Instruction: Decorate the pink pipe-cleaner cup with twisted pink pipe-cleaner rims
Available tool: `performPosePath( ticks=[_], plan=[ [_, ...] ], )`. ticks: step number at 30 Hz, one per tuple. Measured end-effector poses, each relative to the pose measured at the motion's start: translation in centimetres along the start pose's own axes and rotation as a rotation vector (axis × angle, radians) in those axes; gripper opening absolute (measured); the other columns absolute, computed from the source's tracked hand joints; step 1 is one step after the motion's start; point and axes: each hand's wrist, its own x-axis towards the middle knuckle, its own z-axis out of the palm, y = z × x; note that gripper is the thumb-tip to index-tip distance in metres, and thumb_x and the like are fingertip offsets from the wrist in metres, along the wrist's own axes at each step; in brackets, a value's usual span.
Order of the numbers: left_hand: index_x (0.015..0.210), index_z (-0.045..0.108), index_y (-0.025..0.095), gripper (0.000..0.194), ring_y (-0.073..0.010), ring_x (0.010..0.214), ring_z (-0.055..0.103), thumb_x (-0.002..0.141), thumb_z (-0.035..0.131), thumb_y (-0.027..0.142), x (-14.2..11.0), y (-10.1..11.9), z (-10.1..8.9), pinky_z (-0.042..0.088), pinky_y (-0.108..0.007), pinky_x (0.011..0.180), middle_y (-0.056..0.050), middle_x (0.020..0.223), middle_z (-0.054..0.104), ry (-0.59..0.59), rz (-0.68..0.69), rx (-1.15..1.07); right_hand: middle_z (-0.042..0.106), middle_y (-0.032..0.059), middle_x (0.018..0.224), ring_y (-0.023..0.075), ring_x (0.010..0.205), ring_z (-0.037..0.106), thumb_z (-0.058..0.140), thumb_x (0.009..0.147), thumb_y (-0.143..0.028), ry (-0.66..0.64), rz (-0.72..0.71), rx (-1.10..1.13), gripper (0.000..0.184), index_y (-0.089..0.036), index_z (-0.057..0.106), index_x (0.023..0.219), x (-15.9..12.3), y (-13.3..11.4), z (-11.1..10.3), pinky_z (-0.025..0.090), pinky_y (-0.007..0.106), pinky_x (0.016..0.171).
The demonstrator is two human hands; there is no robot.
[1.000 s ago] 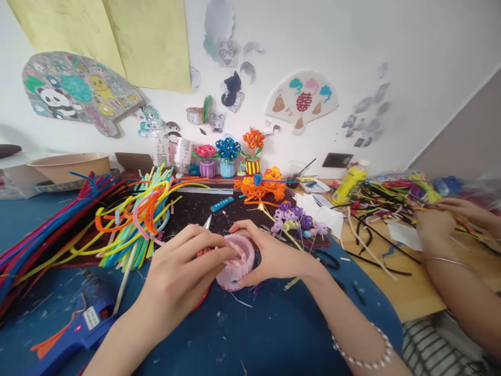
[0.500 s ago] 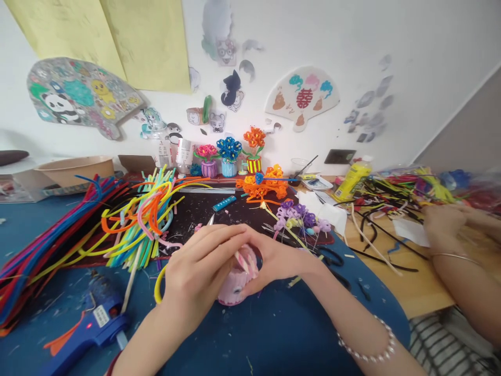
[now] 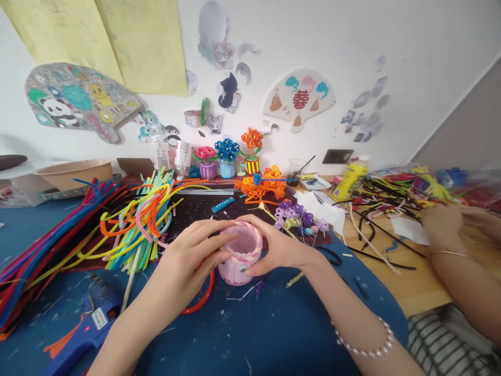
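Between my two hands is a small pink pot (image 3: pixel 235 272) of upright pipe-cleaner ribs, its hollow inside facing up toward me. A pink, white and yellowish twisted braid (image 3: pixel 253 256) runs around its rim. My right hand (image 3: pixel 276 245) wraps the pot's right side, thumb on the front and fingers behind. My left hand (image 3: pixel 195 256) presses its fingertips on the braid at the left of the rim. Partly under my left hand, red scissor handles (image 3: pixel 203 300) lie on the blue table (image 3: pixel 274 334).
A blue glue gun (image 3: pixel 84 334) with a lit red light lies at lower left. Bundles of colourful pipe cleaners (image 3: pixel 143 224) fill the left. Purple flowers (image 3: pixel 297 216) lie at right, finished flower pots (image 3: pixel 227 168) along the wall. A co-worker's hands (image 3: pixel 442 224) are at far right.
The braid, earlier bunched over the pot's opening, now lies along the rim. The pot's mouth has come into view, and my left fingers have shifted onto its left edge.
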Motion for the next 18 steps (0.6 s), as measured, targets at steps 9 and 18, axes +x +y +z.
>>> performPosePath(
  ticks=[9, 18],
  plan=[
    [0.104, 0.069, 0.023, 0.017, -0.0185, 0.102, 0.065, 0.089, 0.061, 0.02, -0.27, -0.27, -0.32, 0.055, -0.031, 0.086, -0.007, 0.119, 0.067, -0.003, 0.068, -0.016, 0.053, 0.0046, 0.122, 0.0228, 0.113, 0.053, 0.087, 0.06, -0.028, -0.022, 0.016, -0.049, 0.079, -0.025, 0.044, 0.126, -0.09, -0.05, -0.05, 0.046, 0.036, 0.095],
    [0.118, 0.063, 0.024, 0.035, -0.0205, 0.113, 0.062, 0.085, 0.065, 0.036, -0.91, -0.6, 0.04, 0.051, -0.036, 0.097, -0.008, 0.125, 0.064, -0.167, 0.035, -0.07, 0.049, 0.0053, 0.129, 0.0227, 0.119, 0.05, 0.084, 0.062, -0.021, -0.124, 0.021, -0.086, 0.079, -0.024, 0.043, 0.129, 0.05, 0.08, -0.36, 0.044, 0.036, 0.099]
  ],
)
